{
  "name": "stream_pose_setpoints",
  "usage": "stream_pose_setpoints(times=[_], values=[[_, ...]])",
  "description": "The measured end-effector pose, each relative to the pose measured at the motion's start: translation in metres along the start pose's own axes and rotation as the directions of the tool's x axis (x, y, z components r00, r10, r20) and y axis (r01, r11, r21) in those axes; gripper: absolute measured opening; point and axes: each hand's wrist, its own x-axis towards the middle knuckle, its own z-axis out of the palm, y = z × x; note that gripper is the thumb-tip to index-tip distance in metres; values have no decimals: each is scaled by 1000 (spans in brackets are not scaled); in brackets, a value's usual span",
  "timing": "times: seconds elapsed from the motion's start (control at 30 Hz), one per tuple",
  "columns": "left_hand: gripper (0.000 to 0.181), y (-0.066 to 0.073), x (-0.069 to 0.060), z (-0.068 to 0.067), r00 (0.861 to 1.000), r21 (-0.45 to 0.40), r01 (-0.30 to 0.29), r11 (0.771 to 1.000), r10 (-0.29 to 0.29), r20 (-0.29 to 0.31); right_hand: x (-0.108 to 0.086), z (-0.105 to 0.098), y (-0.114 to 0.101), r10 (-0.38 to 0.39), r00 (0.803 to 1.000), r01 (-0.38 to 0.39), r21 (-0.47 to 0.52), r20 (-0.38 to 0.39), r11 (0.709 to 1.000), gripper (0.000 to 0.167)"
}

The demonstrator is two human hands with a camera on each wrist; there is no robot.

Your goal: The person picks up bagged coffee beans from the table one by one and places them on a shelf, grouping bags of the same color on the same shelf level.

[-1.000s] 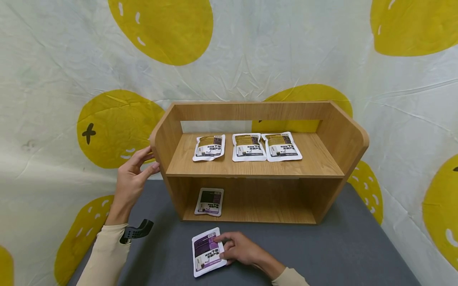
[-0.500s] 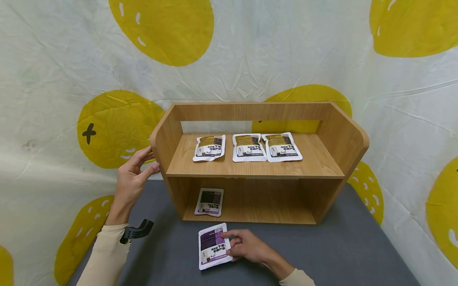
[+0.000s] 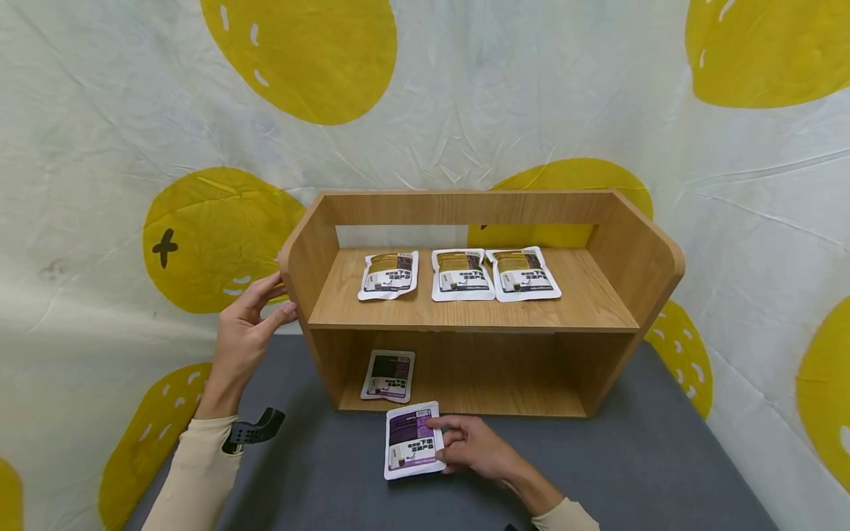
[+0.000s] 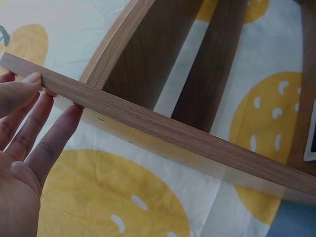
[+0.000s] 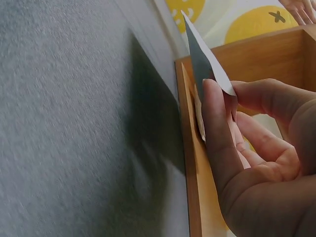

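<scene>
My right hand (image 3: 479, 451) pinches the right edge of a flat white sachet with a purple label (image 3: 413, 441). It hangs above the grey table, just in front of the wooden shelf's lower opening. In the right wrist view, the sachet (image 5: 210, 61) is seen edge-on between thumb and fingers. My left hand (image 3: 247, 335) rests with its fingertips against the left side panel of the shelf (image 3: 474, 316). In the left wrist view, thumb and extended fingers touch that panel (image 4: 163, 126). A similar dark purple sachet (image 3: 388, 376) lies on the lower shelf at left.
On the upper shelf lie three sachets with gold labels, one at left (image 3: 389, 276), one in the middle (image 3: 462, 275) and one right beside it (image 3: 523, 274). A pale curtain (image 3: 451, 96) with yellow prints hangs behind. The grey table (image 3: 637, 472) extends around the shelf.
My right hand has carried the purple sachet up and to the right, nearer the lower shelf's front edge, turning it more upright. The left hand has stayed on the side panel.
</scene>
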Motion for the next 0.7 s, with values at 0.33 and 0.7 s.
stream_pose_setpoints(times=[0.33,0.7], values=[[61,0,0,1,1000,21,4,1000,-4,-2,-5,-18,-3,42,994,-38,39,-104,999,55],[60,1,0,1,1000,22,7,1000,-6,-9,-6,-37,1,37,984,-39,-9,-172,999,56]])
